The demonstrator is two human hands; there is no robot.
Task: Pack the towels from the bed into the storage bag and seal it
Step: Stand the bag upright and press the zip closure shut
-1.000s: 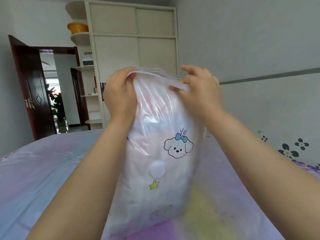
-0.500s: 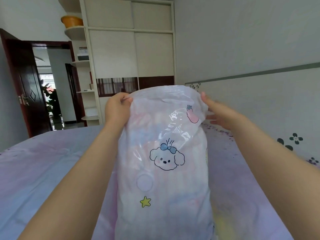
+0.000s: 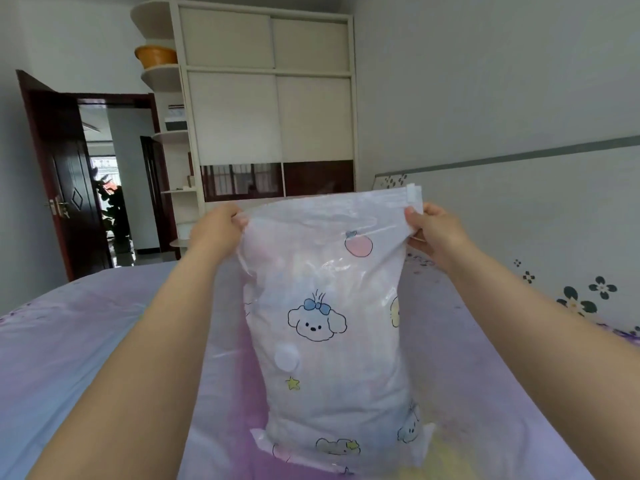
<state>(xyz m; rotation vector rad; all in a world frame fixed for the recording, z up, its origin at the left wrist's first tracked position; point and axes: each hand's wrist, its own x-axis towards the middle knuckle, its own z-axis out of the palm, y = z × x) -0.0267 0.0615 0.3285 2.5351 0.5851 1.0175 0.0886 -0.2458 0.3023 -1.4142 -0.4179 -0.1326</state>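
Holding storage bag point(image 3: 332, 341) upright on bed point(image 3: 86, 341), mouth now pulled flat, not bunched like second ago. Left hand point(image 3: 216, 233), right hand point(image 3: 434, 230) pinching top corners, slider clip point(image 3: 414, 195) at right end. Looking ready for sealing, towels already inside.

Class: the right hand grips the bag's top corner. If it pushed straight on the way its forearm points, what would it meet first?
Most likely the storage bag itself: the right hand points inward and away, already pinching the bag's top corner beside the white slider clip. Depth beyond is unclear.
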